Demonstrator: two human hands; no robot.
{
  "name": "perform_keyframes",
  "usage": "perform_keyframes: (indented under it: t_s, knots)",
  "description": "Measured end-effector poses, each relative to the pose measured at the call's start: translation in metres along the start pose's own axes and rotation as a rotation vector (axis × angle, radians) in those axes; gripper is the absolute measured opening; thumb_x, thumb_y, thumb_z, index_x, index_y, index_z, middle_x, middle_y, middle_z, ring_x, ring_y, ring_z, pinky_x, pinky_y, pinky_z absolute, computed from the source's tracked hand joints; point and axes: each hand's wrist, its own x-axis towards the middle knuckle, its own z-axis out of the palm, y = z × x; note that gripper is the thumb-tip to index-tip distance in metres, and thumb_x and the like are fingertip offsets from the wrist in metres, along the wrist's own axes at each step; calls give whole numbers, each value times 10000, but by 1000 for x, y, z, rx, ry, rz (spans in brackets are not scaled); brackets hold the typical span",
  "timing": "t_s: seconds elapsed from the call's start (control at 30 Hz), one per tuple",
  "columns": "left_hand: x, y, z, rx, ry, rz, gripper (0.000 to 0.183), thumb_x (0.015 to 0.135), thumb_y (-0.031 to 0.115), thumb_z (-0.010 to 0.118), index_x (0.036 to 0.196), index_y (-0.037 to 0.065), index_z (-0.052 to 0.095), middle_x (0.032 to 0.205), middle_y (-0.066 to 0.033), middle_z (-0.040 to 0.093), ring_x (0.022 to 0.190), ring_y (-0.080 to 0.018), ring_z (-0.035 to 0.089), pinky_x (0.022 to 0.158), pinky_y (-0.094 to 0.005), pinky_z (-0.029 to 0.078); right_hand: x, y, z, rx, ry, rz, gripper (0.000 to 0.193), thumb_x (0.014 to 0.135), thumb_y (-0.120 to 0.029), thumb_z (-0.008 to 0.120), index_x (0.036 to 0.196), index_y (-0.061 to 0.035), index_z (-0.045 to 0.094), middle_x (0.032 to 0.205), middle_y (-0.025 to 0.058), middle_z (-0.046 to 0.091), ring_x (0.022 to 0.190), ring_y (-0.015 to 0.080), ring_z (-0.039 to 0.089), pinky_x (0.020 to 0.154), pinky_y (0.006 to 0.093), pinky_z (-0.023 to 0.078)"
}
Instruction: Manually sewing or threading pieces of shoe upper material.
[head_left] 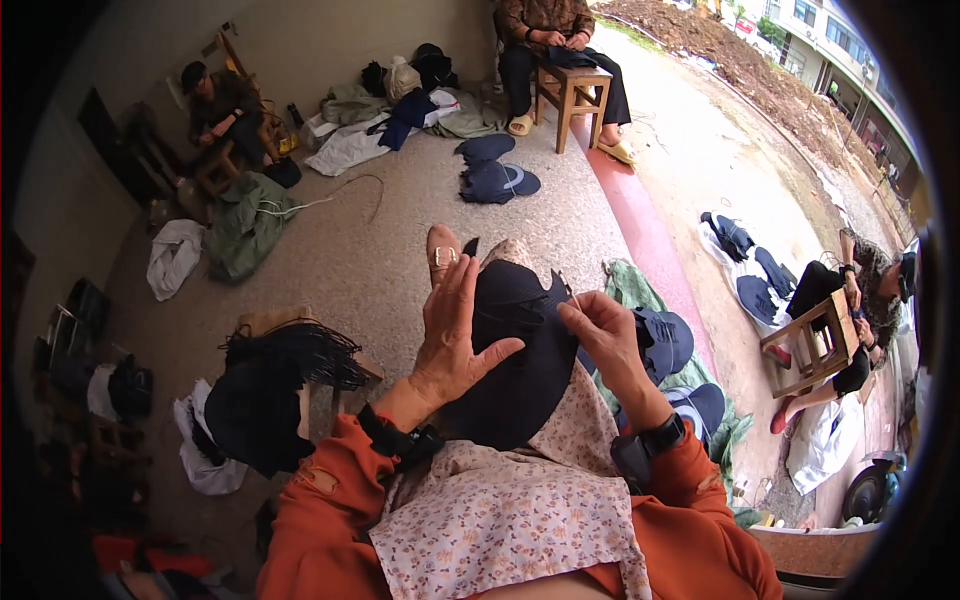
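Observation:
A dark navy cloth piece (pixel 510 400) with a rounded lower edge and cut tabs at its top lies across my lap, over a flowered apron (pixel 510 510). My left hand (pixel 455 335) is open at its left side, fingers stretched upward and thumb pointing across the cloth. At the upper right edge of the cloth my right hand (pixel 603 330) is closed in a pinch. A thin pale bit shows at its fingertips, too small to name. One small dark tip sticks up beside my left fingers.
Left of me, black cords (pixel 300 350) and dark cloth pieces (pixel 255 415) rest on a wooden stool. Navy caps (pixel 665 345) lie on green cloth at my right; another cap (pixel 495 183) is on the floor ahead. Several people sit around, one behind a wooden stool (pixel 572 85).

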Motion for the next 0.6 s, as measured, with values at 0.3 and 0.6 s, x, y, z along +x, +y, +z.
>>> perform_keyframes:
  t_s: [0.3,0.6]
  knots:
    - [-4,24,-12,8,205,175,209,816,12,734,1004,53,652,1036,-100,625,958,-283,612,836,-364,503,4,-19,6,6,-124,150,295,950,-309,686,877,-23,676,691,-5,623,573,30,479,511,190,315]
    - [-17,26,-5,-213,264,-173,198,850,15,711,1034,36,640,1065,-116,640,934,-281,642,836,-349,526,6,-5,17,93,-95,198,234,935,-272,706,829,-76,636,654,-62,541,527,14,407,471,199,258]
